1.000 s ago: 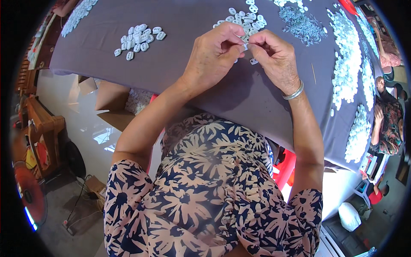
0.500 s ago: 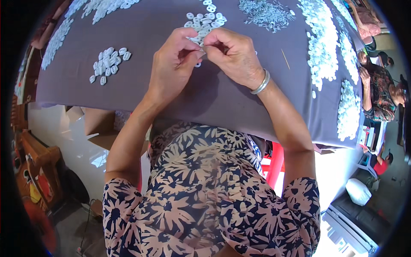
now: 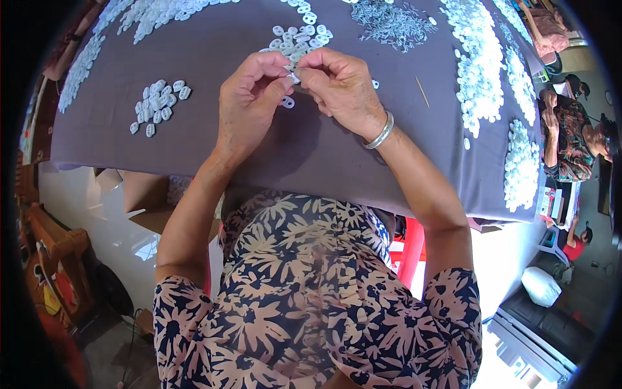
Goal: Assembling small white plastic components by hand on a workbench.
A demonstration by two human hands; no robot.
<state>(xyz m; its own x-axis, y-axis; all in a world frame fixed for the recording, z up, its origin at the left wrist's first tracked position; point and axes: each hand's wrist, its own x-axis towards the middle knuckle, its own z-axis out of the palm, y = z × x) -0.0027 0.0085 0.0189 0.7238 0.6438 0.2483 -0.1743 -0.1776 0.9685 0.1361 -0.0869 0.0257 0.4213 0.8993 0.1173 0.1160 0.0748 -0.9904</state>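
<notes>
Cardboard box [image 3: 144, 189] holds pale bits [image 3: 178, 188]; hands [image 3: 249, 97] [image 3: 343, 91], close together, pinch a white piece [image 3: 295, 78]

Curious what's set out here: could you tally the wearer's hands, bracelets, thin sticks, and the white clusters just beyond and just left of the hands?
Hands: 2 (left hand, right hand)
Silver bracelet: 1
Thin tan stick: 1
White clusters: 2 (cluster beyond, cluster at left)
Total: 6

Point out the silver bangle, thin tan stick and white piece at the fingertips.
Silver bangle [image 3: 385, 132], head view: band's outer face.
Thin tan stick [image 3: 422, 91], head view: mid-length.
White piece [image 3: 295, 78], head view: visible middle.
</notes>
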